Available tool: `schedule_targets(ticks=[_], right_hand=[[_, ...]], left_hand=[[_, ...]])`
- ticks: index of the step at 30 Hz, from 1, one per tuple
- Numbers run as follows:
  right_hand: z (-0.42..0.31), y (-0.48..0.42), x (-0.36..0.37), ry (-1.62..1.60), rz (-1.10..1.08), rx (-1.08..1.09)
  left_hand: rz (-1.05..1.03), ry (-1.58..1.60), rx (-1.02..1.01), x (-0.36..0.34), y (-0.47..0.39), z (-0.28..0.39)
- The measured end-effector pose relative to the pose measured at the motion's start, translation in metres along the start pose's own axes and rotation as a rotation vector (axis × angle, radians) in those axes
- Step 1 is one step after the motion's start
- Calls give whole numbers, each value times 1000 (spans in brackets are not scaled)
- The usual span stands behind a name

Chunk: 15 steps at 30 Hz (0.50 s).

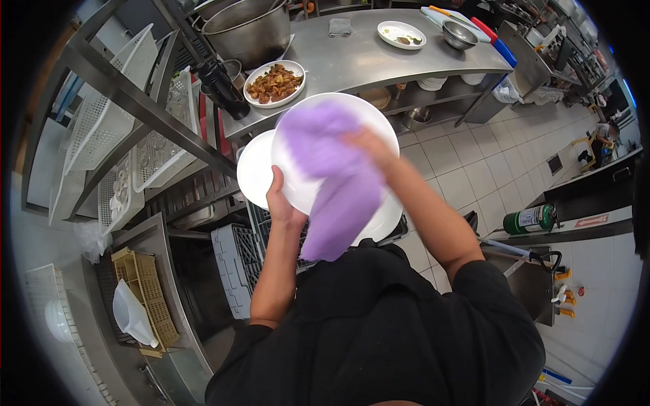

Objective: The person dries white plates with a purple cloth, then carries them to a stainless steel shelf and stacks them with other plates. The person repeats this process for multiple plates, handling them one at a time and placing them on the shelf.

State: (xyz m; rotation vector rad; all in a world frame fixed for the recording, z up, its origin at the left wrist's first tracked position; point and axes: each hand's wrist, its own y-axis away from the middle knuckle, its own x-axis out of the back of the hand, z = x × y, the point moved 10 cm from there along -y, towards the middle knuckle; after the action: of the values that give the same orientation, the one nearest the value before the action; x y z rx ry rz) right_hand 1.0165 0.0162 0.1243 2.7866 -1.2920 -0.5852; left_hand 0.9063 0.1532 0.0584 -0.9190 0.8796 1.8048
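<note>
My left hand (pixel 285 203) grips a round white plate (pixel 376 114) by its lower left rim, thumb on the upper face. Blurred by motion, my right hand (pixel 369 146) holds a purple cloth (pixel 325 137) against that plate's face, and a loose end of the cloth hangs down towards my chest. Below and to the left is a second white plate (pixel 254 167), partly covered by the first. Another white dish (pixel 381 223) shows under the cloth and my right forearm, above a dark plastic rack (pixel 400 232). Whether these lower plates touch the held one cannot be told.
On the steel counter (pixel 335 56) stand a plate of browned food pieces (pixel 274 85), a large steel pot (pixel 246 33), a plate with scraps (pixel 401 35) and steel bowls (pixel 458 34). Shelves with white baskets (pixel 167 132) flank my left. A green extinguisher (pixel 529 219) is at right.
</note>
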Motion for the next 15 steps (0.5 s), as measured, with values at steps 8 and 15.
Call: schedule_targets(ticks=[8,15], right_hand=[[-84,33,121,-417,220,333],[84,73,43,-645,115,232]], left_hand=[[6,-131,280,-2,-5,-46],[172,-614,-7,-41,-27,-47]])
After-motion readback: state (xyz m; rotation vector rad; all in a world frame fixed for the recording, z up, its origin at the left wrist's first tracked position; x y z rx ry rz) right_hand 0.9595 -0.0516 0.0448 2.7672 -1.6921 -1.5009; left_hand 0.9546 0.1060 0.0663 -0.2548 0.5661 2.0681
